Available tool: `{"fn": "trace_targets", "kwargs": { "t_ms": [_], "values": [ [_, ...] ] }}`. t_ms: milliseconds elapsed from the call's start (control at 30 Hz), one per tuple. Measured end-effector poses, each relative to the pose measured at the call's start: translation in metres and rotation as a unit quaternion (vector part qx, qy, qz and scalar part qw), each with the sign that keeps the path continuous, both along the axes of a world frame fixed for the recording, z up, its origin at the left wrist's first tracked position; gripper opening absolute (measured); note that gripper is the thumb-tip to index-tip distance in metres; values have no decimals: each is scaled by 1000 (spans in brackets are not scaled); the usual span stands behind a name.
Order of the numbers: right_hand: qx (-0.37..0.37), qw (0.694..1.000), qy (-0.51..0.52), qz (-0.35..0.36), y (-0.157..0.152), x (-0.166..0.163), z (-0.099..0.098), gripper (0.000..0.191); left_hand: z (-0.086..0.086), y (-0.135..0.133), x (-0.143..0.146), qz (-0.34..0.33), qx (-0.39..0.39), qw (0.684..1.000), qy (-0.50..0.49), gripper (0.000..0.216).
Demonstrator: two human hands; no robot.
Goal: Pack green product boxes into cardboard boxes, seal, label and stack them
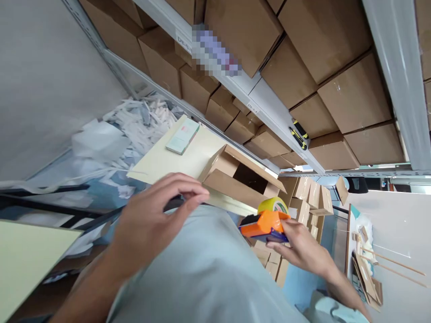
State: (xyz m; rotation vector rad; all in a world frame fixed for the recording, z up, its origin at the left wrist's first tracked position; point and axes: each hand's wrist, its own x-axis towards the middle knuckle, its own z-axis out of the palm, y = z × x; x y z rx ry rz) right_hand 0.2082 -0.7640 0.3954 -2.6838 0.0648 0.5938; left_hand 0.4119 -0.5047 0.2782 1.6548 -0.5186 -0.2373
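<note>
My right hand [301, 246] is closed round an orange tape dispenser [264, 223] that carries a yellow tape roll [272, 204], held over my pale blue shirt. My left hand [158, 217] hovers just left of an open cardboard box [235, 179]. Its fingers are curled together against the thumb in a pinch, and whatever may be between them is hidden. The box lies on a cream table top [175, 159] with its flaps spread open.
A pale green booklet [182, 136] lies on the cream table. Grey shelving [269, 112] holds many cardboard boxes and a yellow-black utility knife [298, 133]. White paper scraps [134, 125] are heaped at the left. Small boxes [311, 199] are stacked beyond. A white table [397, 233] stands at the right.
</note>
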Motion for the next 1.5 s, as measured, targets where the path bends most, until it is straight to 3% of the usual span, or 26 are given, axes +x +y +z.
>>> {"fn": "trace_targets", "kwargs": {
  "t_ms": [67, 133, 300, 467, 667, 967, 1267, 1333, 1500],
  "values": [
    [11, 999, 47, -10, -14, 7, 15, 40, -11, -3, 11, 5, 4, 997, 79, 24],
    [32, 994, 103, -17, -32, 23, 30, 45, -22, -14, 20, -31, -18, 985, 168, 33],
    [75, 961, 251, -93, -82, 81, 45, 51, -56, -57, 22, -86, -156, 917, 358, 51],
    [243, 900, 330, -146, -120, 119, 13, 55, -79, -78, 21, -61, -197, 879, 429, 55],
    [295, 869, 369, -150, -128, 120, -35, 57, -93, -76, 30, -55, -193, 859, 471, 58],
    [302, 859, 359, -204, -117, 124, -62, 60, -113, -76, 40, -17, -133, 891, 435, 66],
    [298, 858, 353, -224, -107, 135, -66, 61, -122, -79, 49, 23, -9, 959, 282, 38],
    [300, 858, 346, -232, -104, 134, -66, 61, -123, -79, 52, 27, -5, 961, 276, 35],
    [323, 860, 314, -238, -93, 135, -69, 57, -129, -77, 66, 9, -93, 929, 359, 32]
  ]
}}
